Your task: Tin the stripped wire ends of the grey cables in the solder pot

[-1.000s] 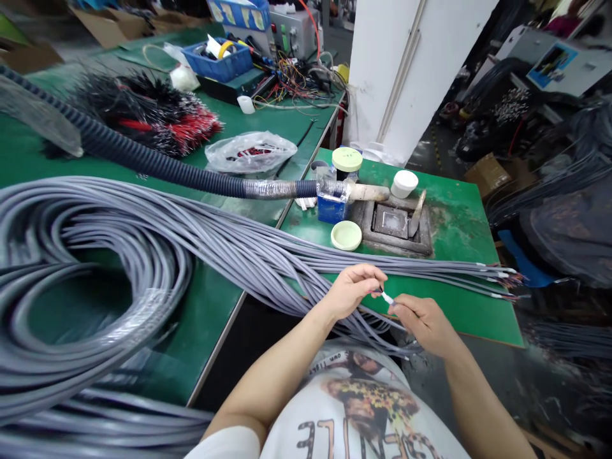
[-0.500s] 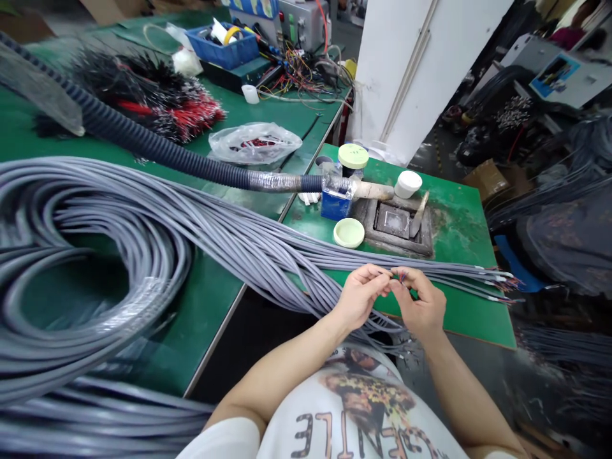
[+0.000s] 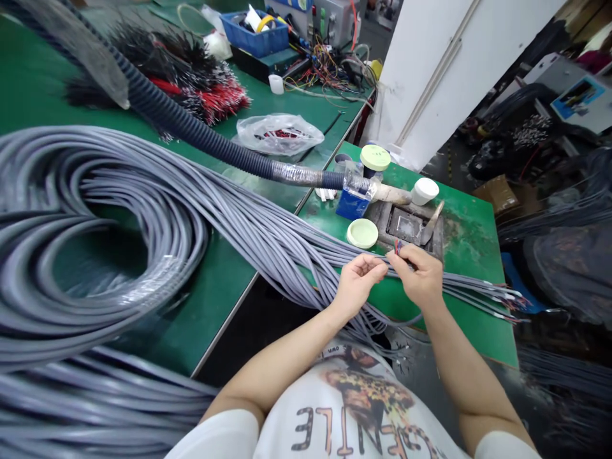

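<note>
My right hand pinches a cable end whose thin coloured wires stick up above the fingertips. Close beside it, my left hand has its fingers curled with thumb and forefinger nearly together; what it holds, if anything, is too small to make out. A thick bundle of grey cables runs from a large coil on the left, behind and under both hands. Their stripped ends lie at the right of the green board.
Beyond my hands are a soldering pot with a flat blade on it, a pale green lid, a white tub, a blue box and a ribbed hose. A plastic bag lies farther back.
My hands have moved slightly apart, and the coloured wires now point upward from my right hand. The whole view has shifted a little as the head turned.
</note>
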`<state>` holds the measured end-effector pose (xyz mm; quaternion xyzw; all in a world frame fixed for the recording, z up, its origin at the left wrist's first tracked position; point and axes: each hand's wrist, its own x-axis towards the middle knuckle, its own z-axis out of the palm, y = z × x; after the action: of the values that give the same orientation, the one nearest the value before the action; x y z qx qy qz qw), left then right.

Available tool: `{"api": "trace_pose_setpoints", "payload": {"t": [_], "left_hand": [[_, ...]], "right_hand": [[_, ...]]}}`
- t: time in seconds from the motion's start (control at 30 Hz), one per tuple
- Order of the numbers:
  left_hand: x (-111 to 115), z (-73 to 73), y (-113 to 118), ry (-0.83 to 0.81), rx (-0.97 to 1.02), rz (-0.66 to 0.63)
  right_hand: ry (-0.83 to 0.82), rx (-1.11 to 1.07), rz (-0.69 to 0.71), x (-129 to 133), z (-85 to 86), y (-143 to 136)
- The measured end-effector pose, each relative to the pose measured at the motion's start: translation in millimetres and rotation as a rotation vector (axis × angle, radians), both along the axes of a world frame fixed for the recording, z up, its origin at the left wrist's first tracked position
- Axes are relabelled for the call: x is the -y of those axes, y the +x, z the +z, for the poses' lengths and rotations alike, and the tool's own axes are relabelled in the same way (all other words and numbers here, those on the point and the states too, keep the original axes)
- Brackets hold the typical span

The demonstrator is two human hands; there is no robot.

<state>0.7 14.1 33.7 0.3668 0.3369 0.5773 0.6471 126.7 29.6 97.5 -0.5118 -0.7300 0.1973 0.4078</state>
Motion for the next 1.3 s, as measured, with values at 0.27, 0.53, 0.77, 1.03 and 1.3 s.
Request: {"api": "trace_pose_setpoints", "payload": {"t": [0.27,0.53,0.77,1.03,1.3], "left_hand": [[-8,-14.2,-23,0.646,-0.839,0.097],[-8,-24.7,-18,0.703,-0.963,0.146],[-8,-23.5,-19,0.700,-0.948,0.146],[-7,-22.6,-21,0.693,-0.902,0.143],[-6,-22.5,-21,0.688,-0.857,0.137]], "right_hand": [[-0.251,0.269,0.054,-86,-11.8,4],[-0.359,0.588,0.033,-114,-32.1,-7],[-0.353,0.614,0.044,-116,-32.7,-9],[-0.247,0.381,-0.217,-119,-15.5,61],[-0.262,0.413,-0.477,-135,-53.4,120]]}}
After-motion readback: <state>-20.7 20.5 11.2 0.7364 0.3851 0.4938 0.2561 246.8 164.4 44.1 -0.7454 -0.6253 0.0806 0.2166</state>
